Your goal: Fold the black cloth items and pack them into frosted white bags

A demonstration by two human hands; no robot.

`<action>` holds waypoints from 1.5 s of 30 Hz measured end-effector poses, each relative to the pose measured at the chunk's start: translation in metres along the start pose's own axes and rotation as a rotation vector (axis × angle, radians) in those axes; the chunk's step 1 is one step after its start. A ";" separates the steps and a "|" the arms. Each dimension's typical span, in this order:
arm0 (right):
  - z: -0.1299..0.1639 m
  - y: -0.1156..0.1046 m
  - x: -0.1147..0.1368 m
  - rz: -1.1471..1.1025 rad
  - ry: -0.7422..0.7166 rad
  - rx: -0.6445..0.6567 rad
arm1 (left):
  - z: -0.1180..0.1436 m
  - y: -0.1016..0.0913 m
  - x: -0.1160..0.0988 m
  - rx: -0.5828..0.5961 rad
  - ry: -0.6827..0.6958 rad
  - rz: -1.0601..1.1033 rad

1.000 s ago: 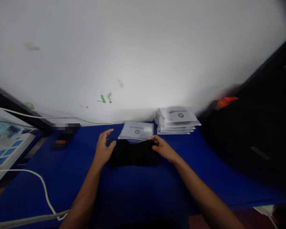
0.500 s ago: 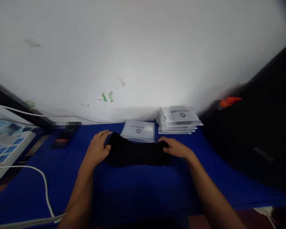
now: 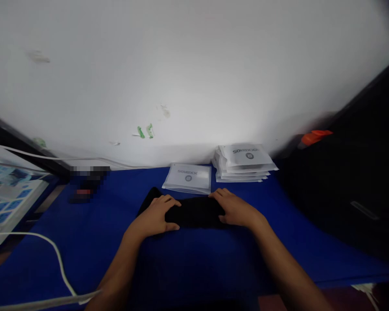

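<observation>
A folded black cloth item [image 3: 194, 212] lies on the blue table in front of me; its exact kind cannot be made out. My left hand [image 3: 158, 214] rests over its left part, thumb and fingers spread apart, with a dark corner of the cloth showing beyond the knuckles. On the right end lies my right hand [image 3: 233, 207], its fingers along the far edge and its thumb near the close edge. Just behind the cloth is a flat, frosted zip bag [image 3: 188, 178] with printed lettering and a round logo.
A stack of similar bags [image 3: 246, 162] stands against the white wall [image 3: 194, 86]. A black bulky object [image 3: 350, 185] fills the right side. White cable [image 3: 60, 255] and a box with blue labels [image 3: 13, 205] are at left. Blue cloth [image 3: 94, 242] covers the table.
My left hand has moved right from the cloth's left end onto its upper surface. My right hand has shifted slightly left, its fingers now more spread over the cloth. The bags have stayed put.
</observation>
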State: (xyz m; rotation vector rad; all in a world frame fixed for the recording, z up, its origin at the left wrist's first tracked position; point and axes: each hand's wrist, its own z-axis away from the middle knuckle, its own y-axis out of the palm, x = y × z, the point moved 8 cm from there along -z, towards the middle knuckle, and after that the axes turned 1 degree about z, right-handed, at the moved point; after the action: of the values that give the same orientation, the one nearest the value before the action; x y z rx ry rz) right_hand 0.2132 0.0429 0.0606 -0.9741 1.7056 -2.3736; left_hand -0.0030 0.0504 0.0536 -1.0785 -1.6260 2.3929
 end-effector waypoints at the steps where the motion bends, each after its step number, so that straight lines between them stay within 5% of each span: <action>1: 0.001 0.000 0.001 0.012 0.009 0.004 | 0.001 0.000 0.000 0.014 -0.001 0.021; 11: 0.005 0.008 0.011 0.124 0.081 0.062 | 0.011 0.002 -0.008 0.172 -0.030 0.248; 17: 0.012 0.001 0.006 0.020 0.049 0.097 | 0.014 -0.007 -0.013 0.120 0.036 0.316; 20: 0.012 -0.006 0.004 -0.089 0.030 0.054 | 0.006 -0.021 -0.003 -0.137 -0.042 0.282; 23: 0.009 -0.031 -0.008 0.000 0.139 -0.283 | 0.008 -0.047 0.002 -0.604 -0.163 0.010; 25: 0.013 -0.047 -0.011 0.097 0.200 -0.531 | 0.010 -0.052 -0.005 -0.731 -0.152 -0.093; 28: 0.008 -0.041 -0.005 0.029 0.100 -0.511 | 0.002 -0.034 -0.017 -0.477 -0.006 0.040; 31: 0.000 -0.009 0.008 -0.148 -0.035 -0.133 | 0.000 -0.005 -0.025 -0.086 0.062 0.151; 33: 0.000 0.012 0.013 -0.196 -0.050 0.084 | 0.002 0.007 -0.021 0.047 0.015 0.132; 36: 0.000 0.021 0.014 -0.109 -0.020 0.156 | 0.003 0.011 -0.012 0.074 -0.050 0.075; 45: -0.004 0.003 0.000 -0.054 -0.010 -0.015 | 0.001 0.000 -0.013 -0.007 -0.017 -0.049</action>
State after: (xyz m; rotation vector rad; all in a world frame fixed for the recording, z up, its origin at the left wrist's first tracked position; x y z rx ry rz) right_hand 0.2102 0.0448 0.0579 -1.0463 1.7176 -2.3877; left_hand 0.0064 0.0444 0.0601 -1.0103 -1.6473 2.3735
